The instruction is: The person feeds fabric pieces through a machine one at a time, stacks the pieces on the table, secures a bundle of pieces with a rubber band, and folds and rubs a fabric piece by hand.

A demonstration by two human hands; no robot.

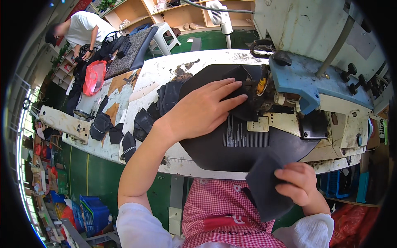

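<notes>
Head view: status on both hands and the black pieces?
Left hand flat on black piece at the sewing machine needle. Right hand grips dark piece near the lap. Stack of cut pieces lies left, apart.

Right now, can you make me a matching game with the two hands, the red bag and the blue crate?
Things:
1. left hand
2. right hand
3. red bag
4. blue crate

Places:
A. on the floor, lower left
B. flat on the dark piece by the sewing machine's needle
C. holding a dark fabric piece near the lap
D. on the far table, upper left

Pairs: 1-B, 2-C, 3-D, 4-A
</notes>
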